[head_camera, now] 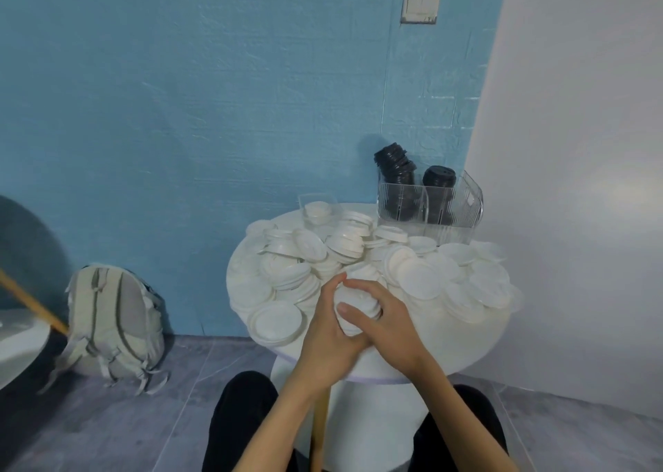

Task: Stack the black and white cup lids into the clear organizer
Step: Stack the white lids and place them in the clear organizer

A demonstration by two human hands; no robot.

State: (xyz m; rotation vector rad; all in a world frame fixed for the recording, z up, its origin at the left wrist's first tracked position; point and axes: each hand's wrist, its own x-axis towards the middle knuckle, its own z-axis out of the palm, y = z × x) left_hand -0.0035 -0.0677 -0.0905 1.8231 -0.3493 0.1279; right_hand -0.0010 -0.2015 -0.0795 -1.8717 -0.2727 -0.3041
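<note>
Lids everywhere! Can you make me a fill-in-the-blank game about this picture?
1. The lids already in the clear organizer are ____ in colour.
2. Both hands, the left hand and the right hand, hold a small stack of ____ lids.
3. The thing leaning against the blue wall on the floor is a ____.
4. The lid pile lies on a ____ white table.

Missing words: black; white; backpack; round
</note>
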